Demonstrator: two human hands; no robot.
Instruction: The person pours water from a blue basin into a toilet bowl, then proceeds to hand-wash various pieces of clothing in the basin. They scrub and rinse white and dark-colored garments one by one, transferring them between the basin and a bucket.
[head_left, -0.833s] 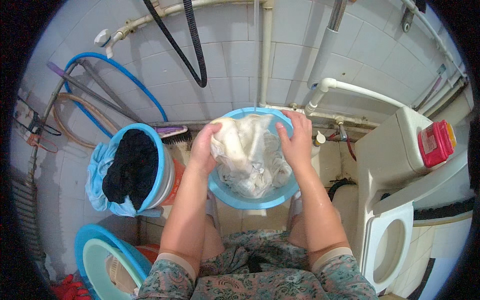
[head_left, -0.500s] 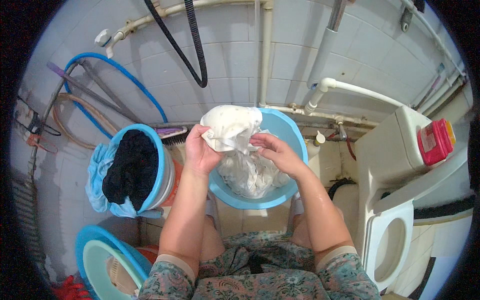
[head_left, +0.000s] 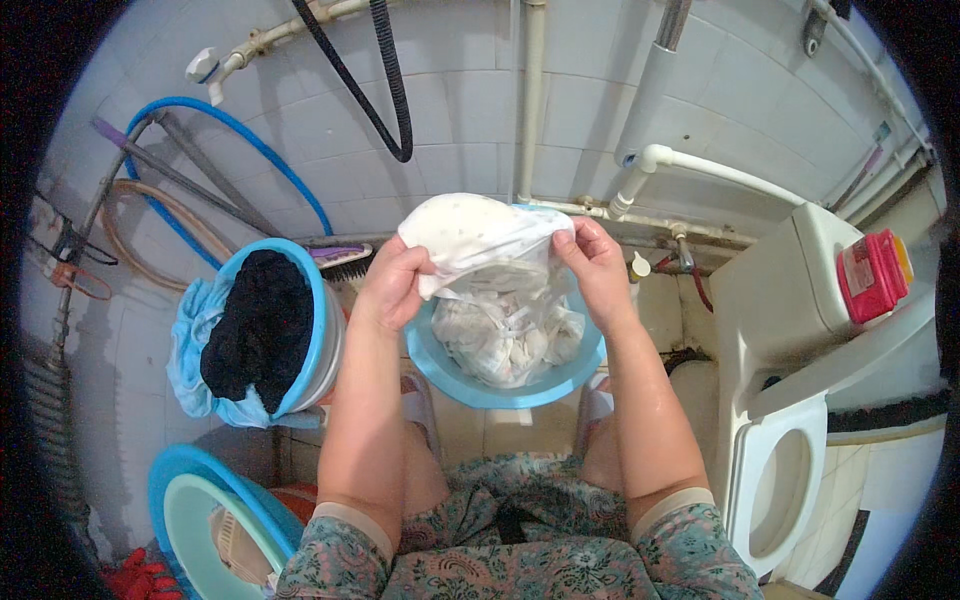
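Observation:
A white cloth [head_left: 478,234] with a faint small print is stretched between my two hands, above a blue basin [head_left: 505,397]. My left hand [head_left: 396,284] pinches its left edge between thumb and fingers. At the opposite edge, my right hand [head_left: 600,270] is closed on the cloth too. A thin part of it hangs down toward the basin. Under it, a heap of crumpled white laundry [head_left: 512,345] lies in the basin, partly see-through and wet-looking. Whether the hanging part touches the heap, I cannot tell.
To the left stands a bucket [head_left: 319,335] heaped with black cloth [head_left: 258,335] and light blue cloth [head_left: 190,350]. Nested basins [head_left: 180,510] sit nearer. A toilet [head_left: 785,350] with a red container [head_left: 868,277] is on the right. Pipes [head_left: 735,180] and hoses [head_left: 245,132] line the tiled wall.
My right hand has moved up and to the right and now grips the cloth's right edge. The bunched cloth is spread wider between both hands.

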